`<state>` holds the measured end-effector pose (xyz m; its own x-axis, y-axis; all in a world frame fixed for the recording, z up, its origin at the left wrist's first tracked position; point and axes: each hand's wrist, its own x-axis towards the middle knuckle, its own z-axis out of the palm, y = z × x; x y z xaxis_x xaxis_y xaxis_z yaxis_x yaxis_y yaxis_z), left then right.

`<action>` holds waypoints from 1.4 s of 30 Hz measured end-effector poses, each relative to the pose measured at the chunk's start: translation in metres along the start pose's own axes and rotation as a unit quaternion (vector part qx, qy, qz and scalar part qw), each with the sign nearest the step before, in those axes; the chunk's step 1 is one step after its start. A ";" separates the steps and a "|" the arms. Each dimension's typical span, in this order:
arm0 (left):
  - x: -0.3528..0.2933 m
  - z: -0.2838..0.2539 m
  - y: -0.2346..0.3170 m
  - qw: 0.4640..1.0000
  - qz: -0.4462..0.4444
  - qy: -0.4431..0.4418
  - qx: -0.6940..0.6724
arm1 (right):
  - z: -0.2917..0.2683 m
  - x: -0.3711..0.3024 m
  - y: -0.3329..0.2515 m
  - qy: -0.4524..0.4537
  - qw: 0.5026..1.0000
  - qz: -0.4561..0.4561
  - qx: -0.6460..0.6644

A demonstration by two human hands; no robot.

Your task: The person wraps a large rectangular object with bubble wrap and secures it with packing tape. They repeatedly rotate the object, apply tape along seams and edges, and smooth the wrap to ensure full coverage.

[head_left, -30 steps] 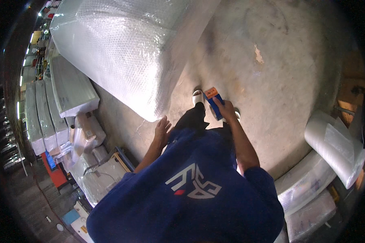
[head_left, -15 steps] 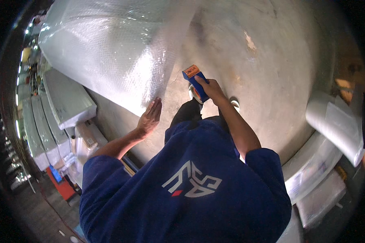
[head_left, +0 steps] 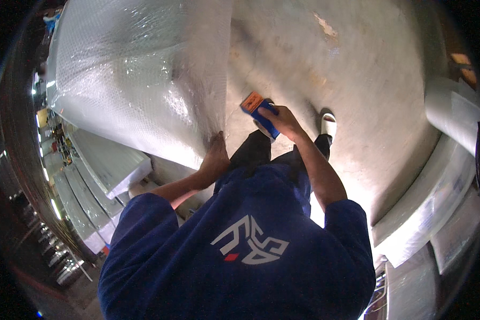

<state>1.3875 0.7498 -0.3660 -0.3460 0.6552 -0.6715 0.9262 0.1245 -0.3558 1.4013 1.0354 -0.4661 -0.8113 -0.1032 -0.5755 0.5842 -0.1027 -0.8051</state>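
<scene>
Bubble wrap | concrete floor, wrapped panels left | left hand: grip unclear | right hand: gripping blue-orange tool

Bubble wrap — glossy plastic, matt floor, cloth shirt

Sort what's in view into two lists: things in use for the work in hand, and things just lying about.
In use:
blue-and-orange tool, held in the right hand
big bubble-wrapped package, left hand at its near corner

Apparently just lying about, away from both hands:
wrapped slabs on the left
pale plastic roll on the right
long wrapped bundle by the roll
</scene>
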 end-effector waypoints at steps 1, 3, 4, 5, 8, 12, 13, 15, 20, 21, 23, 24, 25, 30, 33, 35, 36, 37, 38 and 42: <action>0.001 0.005 0.000 1.000 0.022 0.018 0.005 | 0.005 0.002 -0.006 -0.002 0.998 -0.023 -0.060; 0.002 0.016 0.002 0.999 0.025 0.032 0.008 | 0.022 -0.001 -0.021 -0.025 0.987 -0.090 -0.128; 0.002 0.023 0.003 0.999 0.019 0.048 0.004 | 0.031 -0.004 -0.030 -0.048 0.981 -0.110 -0.154; 0.003 0.029 0.006 0.997 0.051 -0.024 -0.057 | 0.041 -0.007 -0.041 -0.053 0.970 -0.171 -0.162; 0.003 0.042 0.016 0.951 -0.027 -0.061 -0.302 | 0.063 -0.013 -0.072 -0.145 0.940 -0.194 -0.242; 0.001 0.047 0.030 0.977 -0.061 -0.013 -0.202 | 0.082 -0.008 -0.096 -0.142 0.911 -0.196 -0.334; 0.001 0.047 0.032 0.977 -0.057 -0.033 -0.204 | 0.083 -0.007 -0.096 -0.130 0.913 -0.184 -0.340; 0.000 0.048 0.036 0.976 -0.055 -0.058 -0.205 | 0.086 -0.006 -0.093 -0.111 0.917 -0.181 -0.338; -0.005 0.053 0.036 0.975 -0.069 -0.024 -0.209 | 0.085 -0.006 -0.080 -0.085 0.921 -0.222 -0.310; -0.005 0.053 0.036 0.970 -0.077 -0.031 -0.228 | 0.081 -0.004 -0.078 -0.084 0.918 -0.229 -0.313; -0.005 0.051 0.034 0.985 -0.073 -0.001 -0.159 | 0.073 0.001 -0.073 -0.086 0.912 -0.265 -0.302; -0.003 0.049 0.033 0.986 -0.072 -0.018 -0.148 | 0.064 0.009 -0.069 -0.084 0.907 -0.217 -0.352; -0.001 0.046 0.032 0.996 -0.053 -0.025 -0.070 | 0.053 0.020 -0.065 -0.084 0.900 -0.187 -0.385; 0.007 0.013 0.023 0.990 -0.028 -0.132 0.031 | 0.046 0.069 -0.033 -0.098 0.883 -0.194 -0.416; 0.006 -0.014 0.012 0.990 -0.038 -0.132 -0.038 | 0.051 0.087 -0.014 -0.106 0.895 -0.194 -0.387; 0.004 -0.028 0.002 0.971 -0.066 -0.099 -0.210 | 0.050 0.092 -0.004 -0.113 0.905 -0.181 -0.369; 0.005 -0.032 -0.004 0.948 -0.078 -0.085 -0.295 | 0.048 0.093 -0.001 -0.113 0.909 -0.172 -0.362; 0.009 -0.033 -0.010 0.962 -0.057 -0.063 -0.260 | 0.044 0.094 0.002 -0.105 0.913 -0.161 -0.360; 0.013 -0.032 -0.018 0.973 -0.035 -0.045 -0.224 | 0.041 0.095 0.005 -0.088 0.910 -0.147 -0.378; 0.035 -0.015 -0.043 0.997 0.009 -0.041 -0.072 | 0.045 0.104 0.026 -0.062 0.909 -0.054 -0.408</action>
<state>1.3379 0.7779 -0.3643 -0.3347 0.5952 -0.7306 0.9422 0.2225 -0.2504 1.3327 0.9773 -0.5404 -0.8246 -0.2525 -0.5062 0.2468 0.6447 -0.7235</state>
